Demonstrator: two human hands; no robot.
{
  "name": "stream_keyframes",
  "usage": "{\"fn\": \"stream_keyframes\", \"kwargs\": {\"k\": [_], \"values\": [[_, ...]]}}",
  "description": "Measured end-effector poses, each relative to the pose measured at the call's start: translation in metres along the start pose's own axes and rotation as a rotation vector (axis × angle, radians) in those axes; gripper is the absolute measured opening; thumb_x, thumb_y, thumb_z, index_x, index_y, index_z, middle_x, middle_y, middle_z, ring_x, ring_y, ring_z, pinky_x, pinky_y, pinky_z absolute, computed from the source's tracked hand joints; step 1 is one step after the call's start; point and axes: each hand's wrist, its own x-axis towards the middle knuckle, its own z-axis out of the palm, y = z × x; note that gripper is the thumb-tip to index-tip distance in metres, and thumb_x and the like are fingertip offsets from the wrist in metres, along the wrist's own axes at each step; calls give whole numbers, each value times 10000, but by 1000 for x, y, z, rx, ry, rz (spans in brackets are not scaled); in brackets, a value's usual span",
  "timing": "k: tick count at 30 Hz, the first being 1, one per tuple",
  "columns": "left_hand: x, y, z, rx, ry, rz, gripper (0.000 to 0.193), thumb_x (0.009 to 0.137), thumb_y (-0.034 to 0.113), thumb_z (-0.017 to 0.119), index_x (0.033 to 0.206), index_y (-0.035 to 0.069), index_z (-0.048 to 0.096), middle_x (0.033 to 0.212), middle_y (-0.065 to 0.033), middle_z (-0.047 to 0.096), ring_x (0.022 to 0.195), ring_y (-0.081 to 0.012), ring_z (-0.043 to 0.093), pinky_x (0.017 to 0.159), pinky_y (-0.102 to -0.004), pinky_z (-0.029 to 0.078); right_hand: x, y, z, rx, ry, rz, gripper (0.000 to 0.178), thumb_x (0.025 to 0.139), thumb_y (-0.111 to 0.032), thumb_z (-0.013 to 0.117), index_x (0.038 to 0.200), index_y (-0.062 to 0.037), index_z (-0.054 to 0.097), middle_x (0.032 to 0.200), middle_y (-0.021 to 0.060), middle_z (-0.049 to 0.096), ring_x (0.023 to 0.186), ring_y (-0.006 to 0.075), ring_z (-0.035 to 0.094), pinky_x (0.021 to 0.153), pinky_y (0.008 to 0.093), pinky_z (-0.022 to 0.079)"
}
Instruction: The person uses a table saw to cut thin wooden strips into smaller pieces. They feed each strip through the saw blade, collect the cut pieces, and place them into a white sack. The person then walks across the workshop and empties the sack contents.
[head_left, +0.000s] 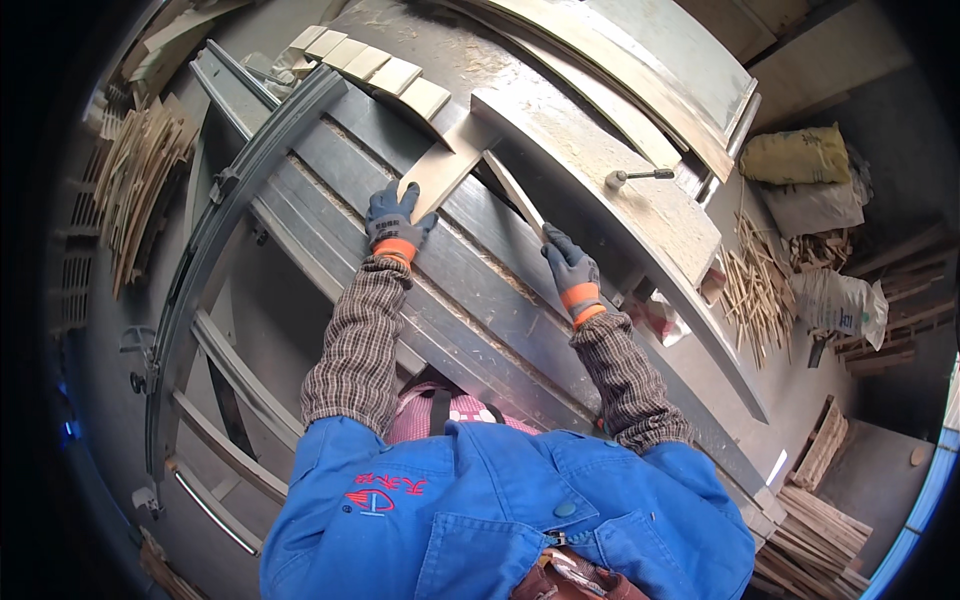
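Observation:
A pale flat wooden board (pixel 447 172) lies on the grey metal saw table (pixel 470 300), its far end beside the long metal fence (pixel 590 185). My left hand (pixel 398 222), in a grey glove with an orange cuff, grips the board's near end, thumb at the right edge and fingers on the left. My right hand (pixel 570 268), gloved alike, is closed around the near end of a thin wooden stick (pixel 513 187). The stick slants up and left, and its tip is close to the board's right edge. I cannot make out a saw blade.
Short wooden blocks (pixel 368 64) stand in a row beyond the board. A black-handled knob (pixel 640 177) sits on the sawdust-covered surface right of the fence. Wood strips (pixel 145 190) are piled at left, thin offcuts (pixel 757 290) at right near a yellow sack (pixel 795 155).

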Motion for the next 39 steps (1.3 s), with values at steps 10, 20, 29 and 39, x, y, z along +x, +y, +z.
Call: {"fn": "stream_keyframes", "kwargs": {"k": [10,20,29,39], "values": [[34,-31,-23,-40,-150,-105,722,777,500,782,1412,216,586,1531,-148,428,1365,-349,397,1153,-432,370,93,-59,54,138,-31,-32,398,944,-290,639,1322,-166,662,1232,102,709,1094,217,698,941,311,512],[-50,25,11,-161,4,23,910,730,468,815,1461,53,469,1478,-203,431,1326,-411,406,1152,-471,348,-93,-2,-44,88,47,-28,380,959,-103,651,1323,4,633,1297,143,673,1142,190,638,943,310,526],[-35,91,9,-178,38,-26,1003,713,501,825,1481,-2,422,1534,-209,366,1430,-376,282,1225,-424,239,-102,27,-51,61,7,26,378,960,-121,641,1320,-6,637,1321,155,663,1175,245,648,998,338,500],[-25,82,20,-36,-126,-93,1016,790,697,661,1522,45,395,1554,-113,406,1394,-316,358,1212,-407,251,-55,28,-35,152,9,92,413,960,-94,656,1365,-26,618,1276,50,673,980,90,613,849,242,509]]}}
